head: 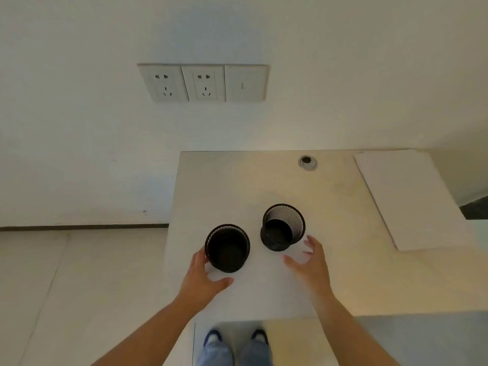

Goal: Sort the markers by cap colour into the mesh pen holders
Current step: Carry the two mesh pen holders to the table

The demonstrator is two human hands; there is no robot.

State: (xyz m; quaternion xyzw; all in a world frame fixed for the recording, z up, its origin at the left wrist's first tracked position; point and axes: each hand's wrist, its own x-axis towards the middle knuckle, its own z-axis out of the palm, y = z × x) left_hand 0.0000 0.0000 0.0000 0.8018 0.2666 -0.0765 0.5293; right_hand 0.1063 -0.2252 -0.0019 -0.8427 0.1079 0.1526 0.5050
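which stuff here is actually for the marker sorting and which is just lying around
For the job:
left mesh pen holder, left hand touching its side
right mesh pen holder, right hand open just near it
No markers in view.

Just lying about:
white sheet on the desk
cable grommet
wall sockets

A single head-worn camera is looking steeply down and forward from above the desk (264,180), close over its near edge. It is facing the wall with the socket panel (202,83) beyond the desk, taking in the floor (79,273) beside it.
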